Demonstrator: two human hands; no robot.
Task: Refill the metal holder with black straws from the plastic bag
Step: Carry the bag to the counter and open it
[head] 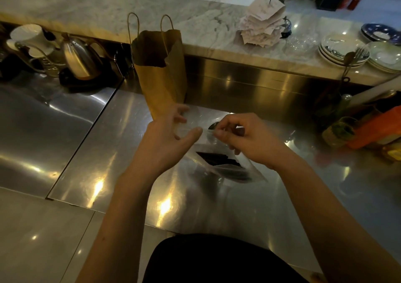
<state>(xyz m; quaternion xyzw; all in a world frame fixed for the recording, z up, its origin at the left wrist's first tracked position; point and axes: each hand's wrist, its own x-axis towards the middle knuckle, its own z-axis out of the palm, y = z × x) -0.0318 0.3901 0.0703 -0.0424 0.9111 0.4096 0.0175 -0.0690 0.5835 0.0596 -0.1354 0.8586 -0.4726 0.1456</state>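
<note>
Toward the worktop's point(65, 152) far-left edge stand one kettle point(79, 60) and one white mug point(28, 36); one brown paper bag point(161, 74) stands upright at the far edge. Over the middle, the left hand point(167, 137) and right hand point(245, 139) each pinch the top of one clear plastic bag point(219, 165), its black straws point(219, 160) a dark bundle inside. Stacked plates point(340, 51) sit far right.

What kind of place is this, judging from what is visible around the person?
Probably a café or bar work area. Receipts are stacked on a spike on the marble counter, used plates with cutlery stand nearby, and a gooseneck kettle sits on the steel worktop.
</note>
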